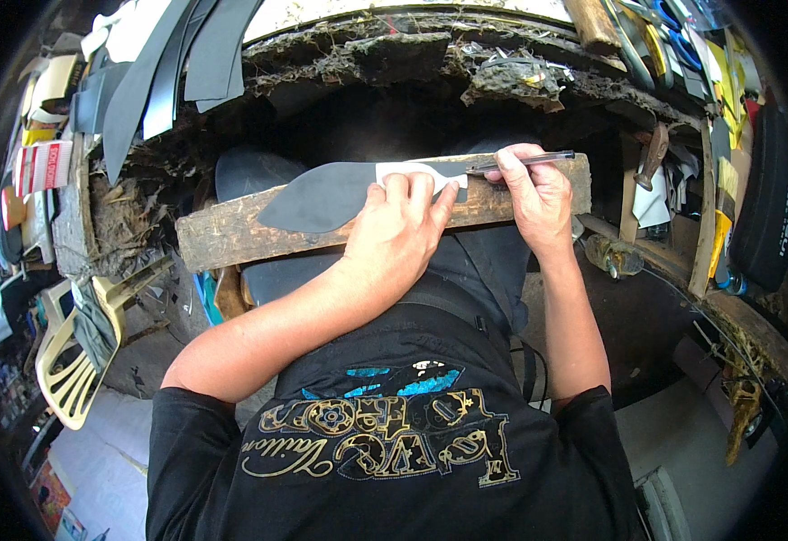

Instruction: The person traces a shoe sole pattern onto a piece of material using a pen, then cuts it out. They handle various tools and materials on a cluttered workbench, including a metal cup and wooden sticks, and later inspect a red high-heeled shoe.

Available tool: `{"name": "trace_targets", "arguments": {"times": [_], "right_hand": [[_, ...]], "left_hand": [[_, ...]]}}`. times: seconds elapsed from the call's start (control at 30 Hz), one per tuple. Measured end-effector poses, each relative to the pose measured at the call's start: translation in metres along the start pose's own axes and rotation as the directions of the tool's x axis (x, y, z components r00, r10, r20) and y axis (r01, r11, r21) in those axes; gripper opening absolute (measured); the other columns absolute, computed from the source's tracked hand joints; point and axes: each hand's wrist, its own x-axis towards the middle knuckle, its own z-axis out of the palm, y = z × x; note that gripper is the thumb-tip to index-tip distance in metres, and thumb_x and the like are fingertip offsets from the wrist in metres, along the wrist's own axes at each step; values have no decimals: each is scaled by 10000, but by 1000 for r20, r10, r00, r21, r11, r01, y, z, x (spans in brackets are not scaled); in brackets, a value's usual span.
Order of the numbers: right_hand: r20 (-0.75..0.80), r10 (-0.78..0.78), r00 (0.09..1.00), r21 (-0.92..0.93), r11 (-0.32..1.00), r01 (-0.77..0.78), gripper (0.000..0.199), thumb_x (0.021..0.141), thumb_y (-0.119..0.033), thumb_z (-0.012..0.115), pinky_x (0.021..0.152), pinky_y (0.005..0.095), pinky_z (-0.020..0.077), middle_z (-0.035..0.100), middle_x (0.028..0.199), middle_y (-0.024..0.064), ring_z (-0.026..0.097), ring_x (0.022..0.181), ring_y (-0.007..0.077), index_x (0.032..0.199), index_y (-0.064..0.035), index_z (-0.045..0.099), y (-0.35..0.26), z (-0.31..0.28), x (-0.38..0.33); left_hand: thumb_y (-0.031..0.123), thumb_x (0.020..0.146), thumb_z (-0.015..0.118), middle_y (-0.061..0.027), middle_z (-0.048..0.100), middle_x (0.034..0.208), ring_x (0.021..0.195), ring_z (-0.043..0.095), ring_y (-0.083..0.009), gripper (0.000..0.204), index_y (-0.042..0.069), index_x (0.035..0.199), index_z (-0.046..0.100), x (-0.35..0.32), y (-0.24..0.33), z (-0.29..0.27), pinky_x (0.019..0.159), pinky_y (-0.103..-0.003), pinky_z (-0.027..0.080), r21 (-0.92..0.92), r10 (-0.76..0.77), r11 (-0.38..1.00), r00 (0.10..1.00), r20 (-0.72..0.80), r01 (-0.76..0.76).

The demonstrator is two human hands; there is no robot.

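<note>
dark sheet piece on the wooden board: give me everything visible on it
The dark sheet piece is a flat, matte grey-black cutout, leather-like or rubbery, with a rounded, tapering left end. It lies flat along the worn wooden board, overhanging its upper edge. A white template rests on its right part, pressed down by the left hand. The right hand holds a pen at its right end, which the hands hide.

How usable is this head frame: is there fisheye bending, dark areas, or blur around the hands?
Head view: strong fisheye bending with a black rim at the corners; the long worn wooden board curves slightly. The left hand, pressing a white paper pattern on the dark grey leather piece, and the right hand with its clear pen are sharp and evenly lit; the recess behind them is deep shadow.
</note>
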Motion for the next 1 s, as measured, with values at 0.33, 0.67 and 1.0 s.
{"name": "trace_targets", "arguments": {"times": [0.33, 0.67, 1.0], "right_hand": [[36, -17, 999, -175, 984, 23, 201, 1062, -206, 701, 761, 258, 571, 754, 877, 31, 716, 826, 89, 1081, -11, 741, -6, -1, 6], [72, -71, 995, -246, 965, 87, 187, 1026, -195, 732, 695, 295, 546, 727, 798, 64, 687, 747, 117, 1000, -10, 746, -18, 4, 12], [110, -247, 963, -242, 933, 267, 132, 999, -124, 721, 670, 342, 559, 732, 818, 120, 730, 736, 216, 981, 6, 738, -19, 29, 8]], "left_hand": [[163, 881, 654, -148, 570, 1111, 1014, 583, -299, 591, 80, 1464, 604, 0, 1, 2, 892, -404, 532, 25, -7, 1000, 1000, -11, 8], [191, 892, 643, -151, 574, 1117, 1010, 575, -298, 600, 80, 1480, 599, 0, 3, 3, 876, -394, 521, 68, -2, 998, 1000, 19, 1], [203, 897, 638, -168, 573, 1134, 1022, 569, -308, 618, 64, 1496, 584, 1, 4, 3, 884, -411, 522, 111, -12, 994, 999, 35, 8]]}}
